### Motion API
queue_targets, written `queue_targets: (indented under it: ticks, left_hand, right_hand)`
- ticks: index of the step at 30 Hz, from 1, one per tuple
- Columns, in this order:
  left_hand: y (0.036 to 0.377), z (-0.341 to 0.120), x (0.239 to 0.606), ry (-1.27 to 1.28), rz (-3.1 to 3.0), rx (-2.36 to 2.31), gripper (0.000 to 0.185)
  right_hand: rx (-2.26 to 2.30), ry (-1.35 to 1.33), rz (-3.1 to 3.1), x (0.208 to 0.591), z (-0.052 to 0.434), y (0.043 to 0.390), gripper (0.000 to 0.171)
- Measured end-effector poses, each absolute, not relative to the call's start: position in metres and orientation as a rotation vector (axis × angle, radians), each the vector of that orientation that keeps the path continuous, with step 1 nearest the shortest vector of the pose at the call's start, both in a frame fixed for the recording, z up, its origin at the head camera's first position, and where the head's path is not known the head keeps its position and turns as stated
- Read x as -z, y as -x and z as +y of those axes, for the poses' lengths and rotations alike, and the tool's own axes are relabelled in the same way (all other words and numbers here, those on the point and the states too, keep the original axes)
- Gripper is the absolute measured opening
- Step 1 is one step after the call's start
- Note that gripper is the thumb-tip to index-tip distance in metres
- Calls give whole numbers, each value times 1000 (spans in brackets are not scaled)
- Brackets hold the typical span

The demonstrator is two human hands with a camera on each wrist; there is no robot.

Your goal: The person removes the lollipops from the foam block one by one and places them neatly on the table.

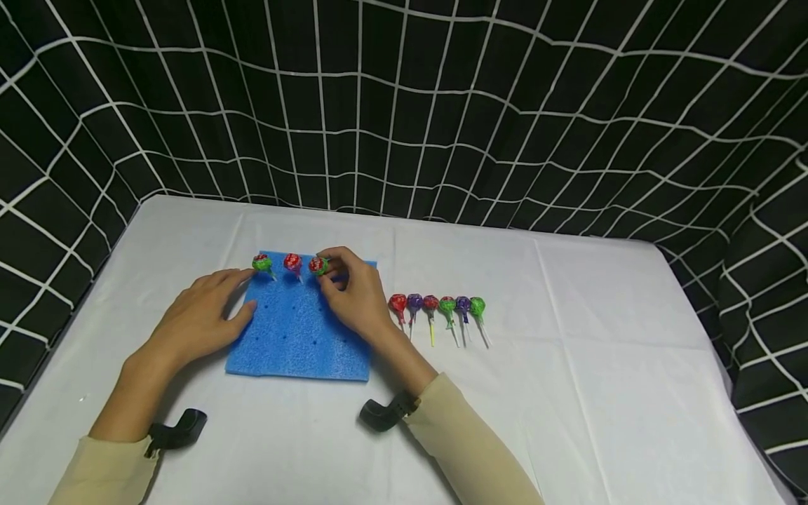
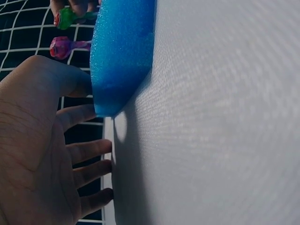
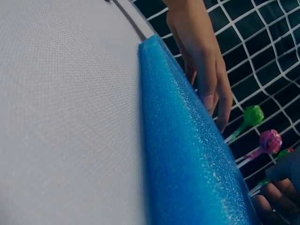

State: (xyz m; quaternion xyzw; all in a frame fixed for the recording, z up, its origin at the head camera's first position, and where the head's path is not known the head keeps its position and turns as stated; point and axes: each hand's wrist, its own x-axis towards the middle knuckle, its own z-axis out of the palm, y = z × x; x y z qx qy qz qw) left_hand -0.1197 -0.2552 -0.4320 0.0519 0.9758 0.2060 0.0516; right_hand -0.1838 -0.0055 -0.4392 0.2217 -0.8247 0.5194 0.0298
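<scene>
A blue foam block (image 1: 297, 361) with small holes lies on the white table. Along its far edge a green-and-red lollipop (image 1: 261, 264) and a red-and-purple lollipop (image 1: 293, 263) stand by their sticks. At the right end of that row, my right hand (image 1: 358, 291) pinches another green-and-red lollipop (image 1: 318, 266), its stick at the foam; the fingers hide whether it is inserted. My left hand (image 1: 196, 319) rests at the foam's left edge, thumb and fingers spread. In the left wrist view the left palm (image 2: 33, 154) holds nothing, and the thumb touches the foam.
Several wrapped lollipops (image 1: 431, 303) lie in a row right of the foam, sticks toward me. A black curtain with a white grid (image 1: 404, 105) surrounds the white-covered table (image 1: 568, 421). Black wrist cameras (image 1: 179, 429) sit on both wrists.
</scene>
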Motion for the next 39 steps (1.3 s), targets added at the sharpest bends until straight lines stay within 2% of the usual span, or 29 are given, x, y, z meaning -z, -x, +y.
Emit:
queue_targets:
  ticks: [23,30,39]
  left_hand:
    - [119,-255,431,-169,2961,-632,64]
    - [118,-253,436,-170,2956,-651,63]
    - [118,-256,433,-157,2966,-641,63]
  right_hand:
    - [-1748,-656,-2399,433,-6,179,34]
    - [-1762,-670,-2377,433,0,168,40]
    - [-1717,-701,-2413,427,14,165,35]
